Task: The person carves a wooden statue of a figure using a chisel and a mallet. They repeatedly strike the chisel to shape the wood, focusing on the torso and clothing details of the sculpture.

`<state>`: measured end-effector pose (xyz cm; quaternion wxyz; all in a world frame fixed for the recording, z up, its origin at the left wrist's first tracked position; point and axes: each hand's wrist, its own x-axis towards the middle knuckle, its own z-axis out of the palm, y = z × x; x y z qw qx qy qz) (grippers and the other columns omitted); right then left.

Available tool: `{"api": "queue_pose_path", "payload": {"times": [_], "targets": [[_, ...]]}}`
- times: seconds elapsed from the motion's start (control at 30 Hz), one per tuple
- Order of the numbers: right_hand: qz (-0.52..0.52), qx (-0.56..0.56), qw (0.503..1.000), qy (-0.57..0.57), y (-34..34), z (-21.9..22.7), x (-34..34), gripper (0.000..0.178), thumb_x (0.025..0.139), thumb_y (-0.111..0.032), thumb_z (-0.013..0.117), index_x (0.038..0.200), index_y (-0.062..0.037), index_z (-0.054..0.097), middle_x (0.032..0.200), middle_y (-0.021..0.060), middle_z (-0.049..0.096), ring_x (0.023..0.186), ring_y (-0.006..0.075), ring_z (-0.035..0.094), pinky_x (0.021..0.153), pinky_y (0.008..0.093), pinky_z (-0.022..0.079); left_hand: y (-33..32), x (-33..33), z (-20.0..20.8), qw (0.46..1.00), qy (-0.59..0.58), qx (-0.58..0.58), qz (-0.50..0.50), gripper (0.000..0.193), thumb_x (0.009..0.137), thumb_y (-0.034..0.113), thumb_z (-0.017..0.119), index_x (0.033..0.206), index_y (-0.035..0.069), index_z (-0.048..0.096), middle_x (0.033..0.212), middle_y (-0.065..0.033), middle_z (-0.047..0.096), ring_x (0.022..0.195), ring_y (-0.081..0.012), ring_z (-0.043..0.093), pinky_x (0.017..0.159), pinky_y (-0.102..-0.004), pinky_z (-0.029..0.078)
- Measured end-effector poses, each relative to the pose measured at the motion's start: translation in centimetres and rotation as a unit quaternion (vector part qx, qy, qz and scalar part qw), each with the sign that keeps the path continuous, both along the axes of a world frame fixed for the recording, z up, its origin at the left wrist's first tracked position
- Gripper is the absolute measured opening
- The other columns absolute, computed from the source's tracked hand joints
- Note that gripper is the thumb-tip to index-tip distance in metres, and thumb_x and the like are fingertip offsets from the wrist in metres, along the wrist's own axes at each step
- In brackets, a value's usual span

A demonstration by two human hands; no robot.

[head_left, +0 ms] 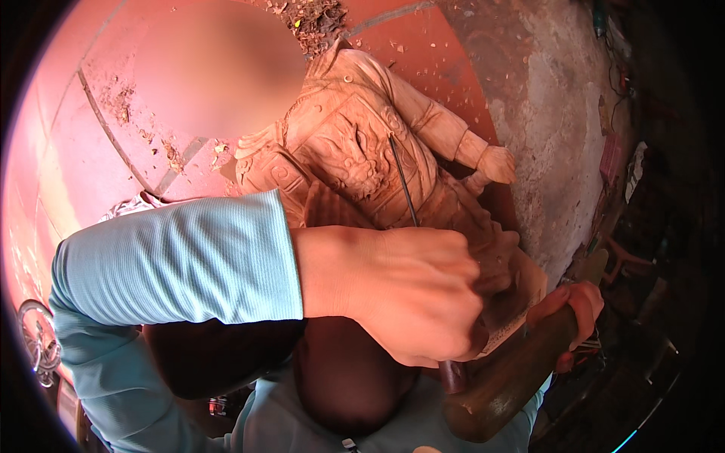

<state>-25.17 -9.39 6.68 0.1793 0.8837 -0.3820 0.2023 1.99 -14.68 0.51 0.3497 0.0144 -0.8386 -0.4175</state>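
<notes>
A carved wooden figure (355, 162) lies in front of me, its torso cut with swirling relief and one sleeved arm (434, 121) stretching to the right. My left hand (411, 291) is closed around a carving chisel (402, 177). The chisel's thin dark blade reaches up to the relief on the torso, and the butt of its handle shows below my fist. In my right hand (578, 313) is a wooden mallet (502, 385), whose thick head is beside the handle butt; whether they touch I cannot tell. My left forearm hides part of the figure.
Red floor tiles (75, 151) spread at the left, with wood shavings (317, 26) scattered at the top. A worn concrete strip (555, 136) runs along the right, beside dark clutter. At the far left edge stands a wheel (38, 336). A large area at the upper left is blurred.
</notes>
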Motion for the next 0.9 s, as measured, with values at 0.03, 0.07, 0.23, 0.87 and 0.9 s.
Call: {"api": "queue_pose_path", "payload": {"times": [0.03,0.07,0.23,0.87,0.9], "targets": [[-0.02,0.012,1.0,0.001,0.4,0.5,0.2,0.09,0.075,0.01,0.055,0.139,-0.0412,0.018,0.085,0.0074,0.051,0.062,0.0236,0.05,0.053,0.0388,0.041,-0.1,0.1,0.1,1.0,0.004,-0.007,-0.006,0.022,0.067,0.03,0.062,0.059,0.009,0.062,0.051,-0.0081,0.056,0.055,-0.03,0.061,0.047,-0.0407,0.046],[-0.039,0.024,0.999,-0.002,0.7,0.8,0.3,0.089,0.075,0.01,0.055,0.138,-0.0422,0.02,0.085,0.0068,0.051,0.062,0.0237,0.051,0.054,0.0393,0.041,0.0,0.3,0.1,1.0,0.004,-0.013,-0.01,0.023,0.067,0.03,0.062,0.058,0.009,0.062,0.051,-0.0081,0.056,0.055,-0.03,0.061,0.047,-0.0408,0.046],[-0.028,-0.005,0.999,-0.016,0.6,0.1,1.9,0.094,0.074,0.012,0.055,0.133,-0.0546,0.023,0.085,0.0047,0.05,0.065,0.0238,0.052,0.056,0.0413,0.042,-0.1,0.5,-0.4,0.998,0.057,-0.039,-0.011,0.01,0.066,0.02,0.059,0.062,0.012,0.053,0.051,0.0036,0.045,0.039,-0.0127,0.049,0.032,-0.0289,0.035],[0.174,-0.011,0.963,-0.207,-4.6,-5.6,-2.0,0.065,0.081,0.008,0.049,0.137,-0.0106,0.022,0.087,0.0097,0.05,0.07,0.0231,0.051,0.062,0.0408,0.044,0.4,-5.1,0.7,0.981,0.022,-0.133,0.14,0.018,0.064,0.024,0.06,0.068,0.009,0.05,0.066,-0.001,0.051,0.058,-0.013,0.055,0.05,-0.0256,0.045],[0.133,0.021,0.959,-0.249,-4.6,-7.2,-2.4,0.068,0.082,0.008,0.051,0.139,-0.014,0.021,0.087,0.0095,0.05,0.068,0.0228,0.05,0.058,0.0396,0.042,0.8,-7.0,0.5,0.968,-0.007,-0.112,0.225,0.024,0.066,0.027,0.059,0.078,0.008,0.051,0.08,-0.0063,0.057,0.068,-0.0153,0.058,0.061,-0.0264,0.05]]}}
